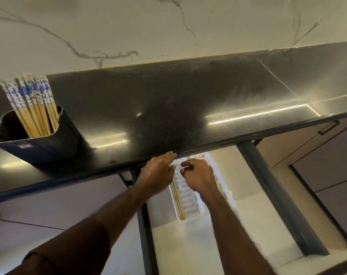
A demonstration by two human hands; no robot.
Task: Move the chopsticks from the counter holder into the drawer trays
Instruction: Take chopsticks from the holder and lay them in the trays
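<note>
dark counter (168, 108), chopstick holder (39, 143) on it

Blue-patterned chopsticks (29, 102), dark blue holder (39, 147), speckled black counter (158, 108).

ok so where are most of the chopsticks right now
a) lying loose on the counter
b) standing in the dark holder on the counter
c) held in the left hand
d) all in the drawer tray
b: a large bunch of chopsticks stands in the dark holder on the counter, while only a couple lie in the white tray in the open drawer.
</note>
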